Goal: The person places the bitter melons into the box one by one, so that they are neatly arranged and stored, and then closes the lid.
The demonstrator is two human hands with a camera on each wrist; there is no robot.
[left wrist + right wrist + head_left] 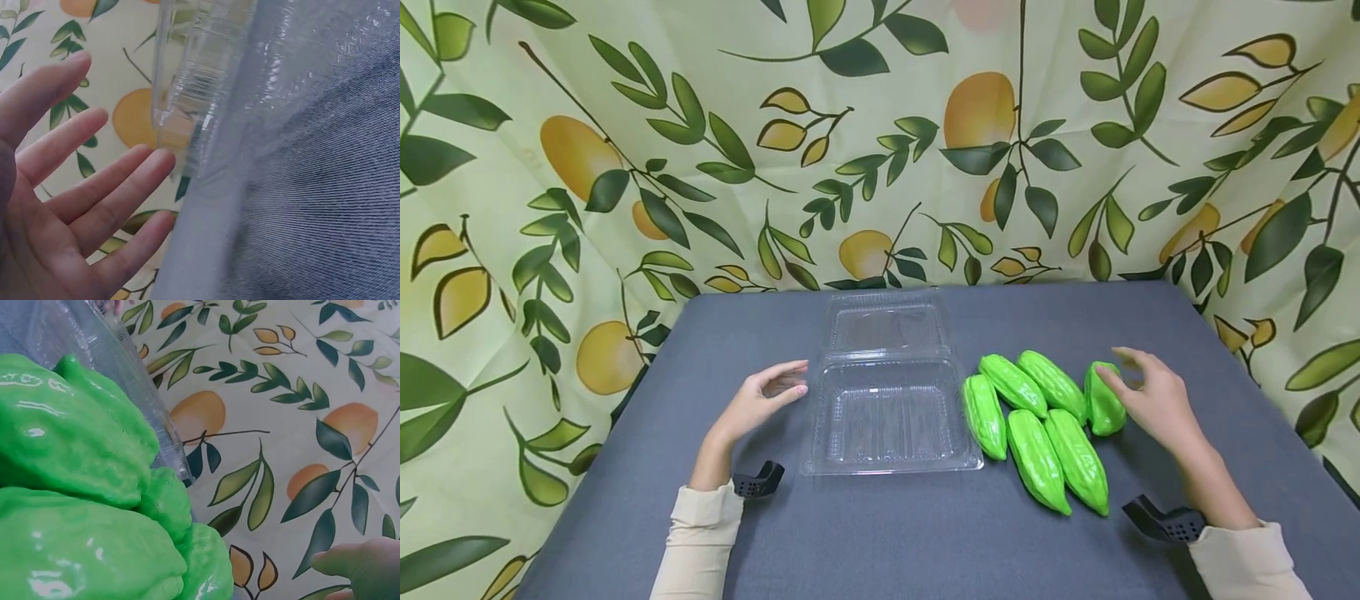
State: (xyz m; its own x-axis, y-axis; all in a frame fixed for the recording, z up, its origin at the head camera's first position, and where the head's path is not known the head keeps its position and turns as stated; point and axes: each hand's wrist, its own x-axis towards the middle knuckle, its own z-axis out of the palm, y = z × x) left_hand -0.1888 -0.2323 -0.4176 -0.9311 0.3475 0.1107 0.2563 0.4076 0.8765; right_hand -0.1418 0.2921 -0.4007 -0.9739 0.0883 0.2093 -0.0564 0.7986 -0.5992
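My left hand (pixel 765 393) hovers at the left side of a clear plastic clamshell box (pixel 820 417), fingers spread and slightly bent, with nothing in them. In the left wrist view its palm and fingers (pixel 94 206) show plainly beside the box wall. The box stands unfolded, its lid (pixel 887 329) laid back behind the base. To its right lie several bright green, ridged, pointed fruits or vegetables (pixel 1033 458), glossy and long. My right hand (pixel 1153 404) is over the rightmost green piece (pixel 1105 408), thumb overlapping it in the head view, fingers loosely bent and apart.
A dark grey cloth (pixel 865 542) covers the table. Behind and at both sides hangs a pale curtain (pixel 880 142) printed with leaves and orange fruit. A black wrist camera mount (pixel 758 481) sits on the left wrist, another mount (pixel 1165 521) on the right.
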